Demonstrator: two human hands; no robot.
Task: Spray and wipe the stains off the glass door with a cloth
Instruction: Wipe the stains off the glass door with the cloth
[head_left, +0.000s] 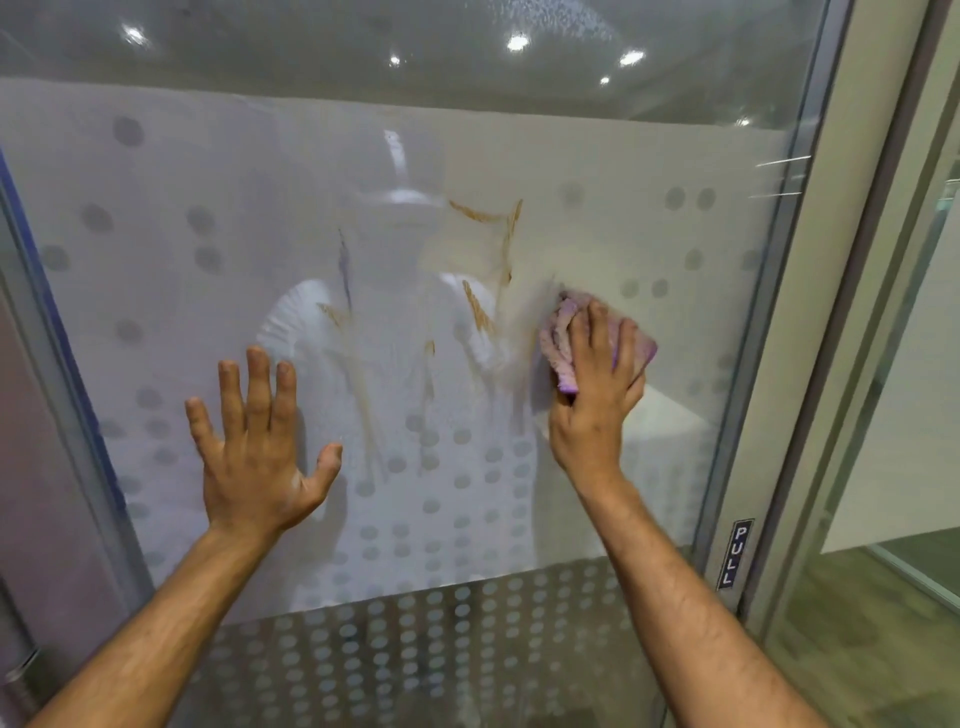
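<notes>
Right hand — fingers curled over bunched purple cloth, pressing it on glass door. Left hand flat, fingers spread, against glass. Brown stains between hands — streaked, just left of cloth.

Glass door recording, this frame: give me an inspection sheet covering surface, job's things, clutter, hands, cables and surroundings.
Surface: glass door, frosted with grey dots; orange-brown stains smeared across the middle, plus a purple streak.
Job's things: purple cloth pressed on the glass, right of the stains; no spray bottle seen.
Clutter: nothing seen.
Hands: left hand flat on the glass, fingers spread; right hand holds the cloth against the glass.
Cables: nothing seen.
Surroundings: metal door frame at right with a PULL label; ceiling lights reflected at the top.
</notes>
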